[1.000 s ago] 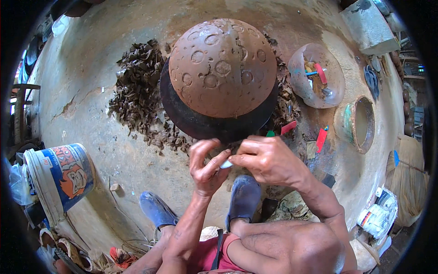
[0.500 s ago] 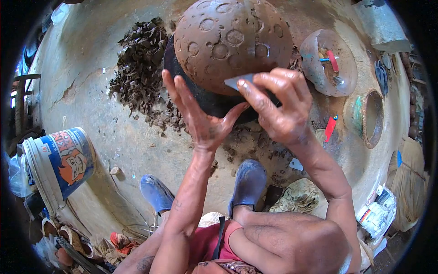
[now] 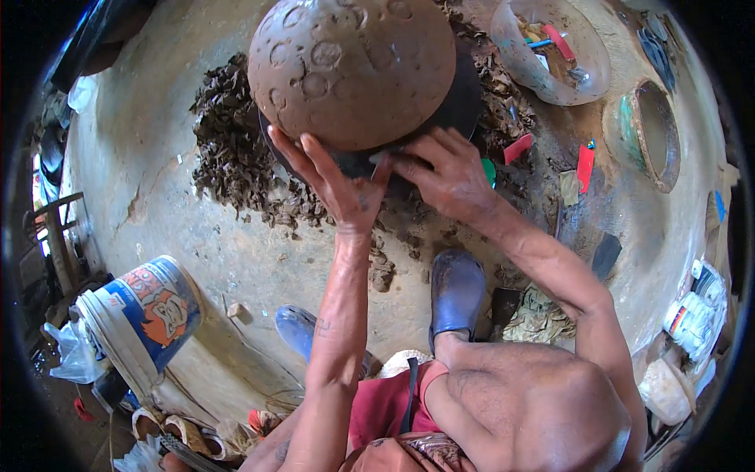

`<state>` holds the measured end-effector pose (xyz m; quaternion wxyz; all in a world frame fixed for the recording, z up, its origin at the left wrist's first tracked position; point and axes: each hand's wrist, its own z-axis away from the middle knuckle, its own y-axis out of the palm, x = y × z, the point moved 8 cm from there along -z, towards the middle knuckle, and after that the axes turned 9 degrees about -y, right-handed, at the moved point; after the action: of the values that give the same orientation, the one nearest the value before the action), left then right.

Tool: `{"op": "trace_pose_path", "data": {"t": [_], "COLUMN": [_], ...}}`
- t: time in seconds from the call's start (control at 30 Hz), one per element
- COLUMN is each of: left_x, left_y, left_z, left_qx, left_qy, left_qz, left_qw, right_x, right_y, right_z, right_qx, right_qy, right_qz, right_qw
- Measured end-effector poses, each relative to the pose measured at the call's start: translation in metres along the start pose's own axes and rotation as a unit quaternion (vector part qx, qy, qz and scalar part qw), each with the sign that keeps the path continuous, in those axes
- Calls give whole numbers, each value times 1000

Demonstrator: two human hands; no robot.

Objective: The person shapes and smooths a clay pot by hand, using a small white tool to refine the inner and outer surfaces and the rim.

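Since half a second ago the left hand [image 3: 342, 185] has come in against the brown, pitted clay dome [image 3: 354, 75] stamped with rings, and the right hand [image 3: 452, 177] has turned so its fingers point toward nine o'clock; a flat grey scraper, plain to see earlier, is now mostly hidden. My head-camera feed has shifted too, setting the dome farther left.

In that head view, the dome sits at twelve o'clock on a black round disc [image 3: 462, 98]. I see the left hand open, fingers extended along the dome's seven o'clock edge, thumb spread wide, nothing visible in its grip. The right hand, fingers bent, works just below the rim near five o'clock on the dome; only a small grey tip shows at its fingertips, and from here I cannot tell how tightly it is held.

Dark clay scraps [image 3: 236, 149] lie heaped at ten o'clock. Between one and two stands a translucent plastic basin [image 3: 594, 59] of odds and ends; a flat red strip [image 3: 586, 167] lies past two. A white-and-blue plastic bucket [image 3: 161, 315] leans at eight, and one blue clog [image 3: 458, 295] shows at four.
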<state>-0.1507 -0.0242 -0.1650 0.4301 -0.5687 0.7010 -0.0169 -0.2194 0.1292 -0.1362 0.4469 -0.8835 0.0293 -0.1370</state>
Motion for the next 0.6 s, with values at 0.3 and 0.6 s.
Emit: {"op": "trace_pose_path", "data": {"t": [0.3, 0.6], "left_x": [-2, -17], "left_y": [-26, -38], "left_z": [68, 24], "left_qx": [289, 312], "left_qy": [-164, -123], "left_qz": [140, 96], "left_qw": [933, 937], "right_x": [2, -53], "right_y": [-1, 47], "right_z": [45, 61], "right_qx": [-48, -243], "right_qy": [251, 558], "right_qz": [-398, -335], "right_qw": [881, 719]}}
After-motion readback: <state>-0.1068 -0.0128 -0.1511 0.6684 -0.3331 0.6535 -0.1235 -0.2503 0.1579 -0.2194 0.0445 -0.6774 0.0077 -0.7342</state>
